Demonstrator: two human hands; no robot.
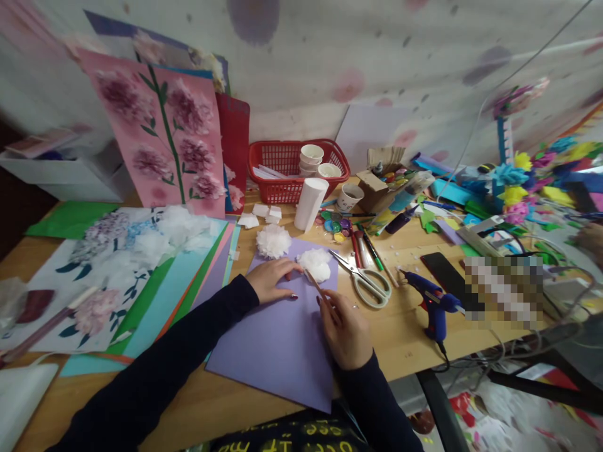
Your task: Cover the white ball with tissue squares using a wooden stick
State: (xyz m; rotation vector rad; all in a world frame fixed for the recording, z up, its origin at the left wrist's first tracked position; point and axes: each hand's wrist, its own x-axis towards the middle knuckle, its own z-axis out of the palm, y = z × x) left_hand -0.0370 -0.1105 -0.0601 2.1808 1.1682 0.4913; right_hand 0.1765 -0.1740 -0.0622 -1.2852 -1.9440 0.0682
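Observation:
A sheet of purple paper (271, 342) lies in front of me, with a white tissue-paper flower (315, 265) near its top edge. My left hand (273, 280) rests on the sheet, thumb and index finger apart, the index fingertip close to the flower's left side. Between the fingers of my right hand (346, 328) is a thin brown stick (315, 285), slanting so that its tip meets the flower's lower edge. Whether it is a pencil or a brush handle I cannot tell. A second white flower (273, 241) sits at the sheet's top left corner.
Scissors (370, 287) lie right of the sheet, then a blue glue gun (433, 304) with its cord and a dark phone (447, 279). Behind stand a white paper roll (311, 204), a paper cup (350, 198) and a red basket (268, 188). Coloured sheets (146, 301) spread left.

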